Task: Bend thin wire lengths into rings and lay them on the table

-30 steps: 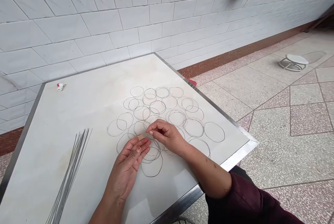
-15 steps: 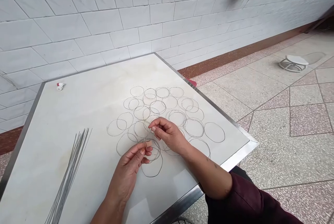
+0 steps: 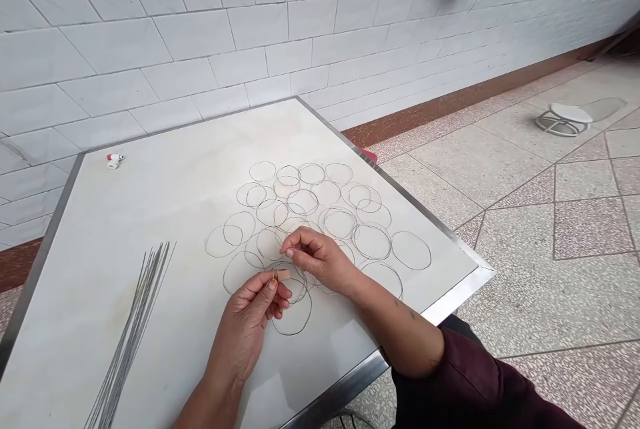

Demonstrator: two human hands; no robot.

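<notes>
My left hand (image 3: 254,305) is closed low over the table, thumb pressed against the index finger. A thin wire (image 3: 274,275) shows as a short upright bit at that pinch. A tan strip (image 3: 283,275) wraps the index fingertip. Just above and to the right, my right hand (image 3: 320,259) has its thumb and index finger close together, the other fingers curled. What sits between those tips is too fine to make out. Under and around both hands, several thin wire rings (image 3: 431,255) lie flat and overlapping; the hands hide some of them.
A bundle of straight grey wires (image 3: 133,329) lies at the left of the white table (image 3: 200,169), which has a metal edge. A small red and white item (image 3: 115,161) sits at the back left corner. A low round stool (image 3: 563,118) stands on the floor.
My right fingertips have moved slightly down and left, nearer the left hand. Less of the wire shows at the left hand's pinch than before. The rings have not moved.
</notes>
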